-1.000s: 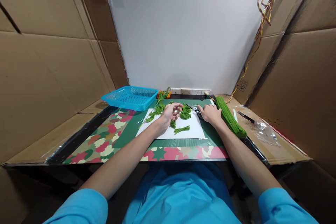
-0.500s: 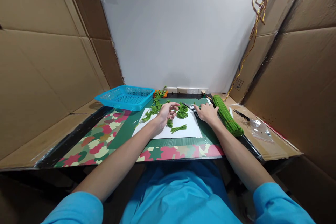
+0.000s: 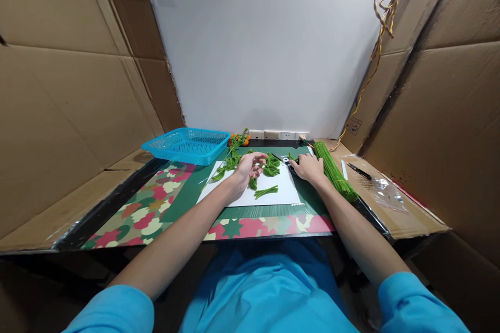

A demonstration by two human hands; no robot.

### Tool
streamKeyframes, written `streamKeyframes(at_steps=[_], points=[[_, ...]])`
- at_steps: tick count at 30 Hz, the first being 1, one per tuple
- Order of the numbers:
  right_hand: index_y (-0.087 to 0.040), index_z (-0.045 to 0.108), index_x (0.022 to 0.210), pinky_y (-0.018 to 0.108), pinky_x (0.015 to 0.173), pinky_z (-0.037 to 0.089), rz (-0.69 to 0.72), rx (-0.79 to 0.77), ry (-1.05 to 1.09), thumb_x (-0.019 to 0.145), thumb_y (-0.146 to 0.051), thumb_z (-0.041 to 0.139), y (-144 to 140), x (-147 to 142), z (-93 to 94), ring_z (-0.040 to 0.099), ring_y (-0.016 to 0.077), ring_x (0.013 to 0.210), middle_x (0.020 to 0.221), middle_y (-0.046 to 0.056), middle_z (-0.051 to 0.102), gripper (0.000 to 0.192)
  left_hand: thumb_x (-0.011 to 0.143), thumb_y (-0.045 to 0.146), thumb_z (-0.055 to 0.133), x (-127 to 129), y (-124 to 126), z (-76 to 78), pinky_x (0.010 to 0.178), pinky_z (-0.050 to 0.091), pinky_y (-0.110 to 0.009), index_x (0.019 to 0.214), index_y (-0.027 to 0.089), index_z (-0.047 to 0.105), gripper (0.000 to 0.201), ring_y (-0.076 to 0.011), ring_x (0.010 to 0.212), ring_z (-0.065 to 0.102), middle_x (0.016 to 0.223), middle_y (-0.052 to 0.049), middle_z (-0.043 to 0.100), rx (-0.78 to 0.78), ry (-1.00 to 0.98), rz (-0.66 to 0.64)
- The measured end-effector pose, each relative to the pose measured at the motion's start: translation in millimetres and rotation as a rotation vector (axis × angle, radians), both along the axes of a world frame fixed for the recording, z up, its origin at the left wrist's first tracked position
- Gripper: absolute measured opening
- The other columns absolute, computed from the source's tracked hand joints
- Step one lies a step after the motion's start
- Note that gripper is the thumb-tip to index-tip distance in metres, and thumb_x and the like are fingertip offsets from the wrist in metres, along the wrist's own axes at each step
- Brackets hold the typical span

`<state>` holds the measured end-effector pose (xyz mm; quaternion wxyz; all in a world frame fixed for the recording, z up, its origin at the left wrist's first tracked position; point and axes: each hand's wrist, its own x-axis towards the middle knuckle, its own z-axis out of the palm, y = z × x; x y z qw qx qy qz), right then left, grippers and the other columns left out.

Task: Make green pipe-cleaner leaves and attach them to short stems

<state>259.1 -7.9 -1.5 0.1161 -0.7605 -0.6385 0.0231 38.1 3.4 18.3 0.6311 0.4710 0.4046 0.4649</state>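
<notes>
My left hand [image 3: 250,168] rests on its side over the white paper [image 3: 238,200], fingers loosely curled and apart, with nothing visible in them. Just beyond its fingertips lies a clump of curled green pipe cleaners [image 3: 271,165]. Several short straight pipe cleaner pieces [image 3: 266,191] lie nearer me on the paper. My right hand [image 3: 308,167] is palm down with thumb and fingers apart, close beside the scissors [image 3: 286,161], whose handles it partly covers. Its outer edge is against or very near a long bundle of green pipe cleaners [image 3: 334,171]; contact cannot be made out.
A blue plastic basket [image 3: 187,156] stands at the back left, with orange flowers [image 3: 239,139] on green stems beside it. To the right, a black pen-like tool [image 3: 359,170] and a clear plastic bag [image 3: 388,197] lie on cardboard. Cardboard walls [image 3: 441,93] enclose both sides.
The long pipe cleaner bundle has shifted slightly left, towards my right hand. My right hand has drawn its fingers in a little. My left hand has stayed put.
</notes>
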Motion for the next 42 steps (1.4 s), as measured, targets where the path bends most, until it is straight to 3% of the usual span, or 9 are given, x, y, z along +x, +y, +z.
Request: streamKeyframes(at_steps=[19,42], points=[[-0.016,0.070,0.128,0.071,0.112,0.037,-0.007,-0.019,0.065,0.108,-0.053,0.042,-0.5,-1.6,3.5,0.052,0.0410,0.138,0.143,0.022,0.063,0.051,0.076,0.025,0.068,0.8,-1.0,1.8,0.038,0.024,-0.021,0.082,0.013,0.070,0.013,-0.0057,0.042,0.043,0.069,0.000,0.060,-0.006,0.010,0.004],[-0.016,0.072,0.123,0.070,0.105,0.042,-0.036,-0.018,0.121,0.106,-0.049,0.049,5.2,8.2,0.7,0.052,0.0440,0.137,0.141,0.023,0.062,0.044,0.077,0.025,0.068,0.0,1.6,-0.8,0.038,0.024,-0.021,0.082,0.014,0.070,0.013,-0.0056,0.042,0.043,0.070,0.000,0.061,-0.003,0.002,0.003]])
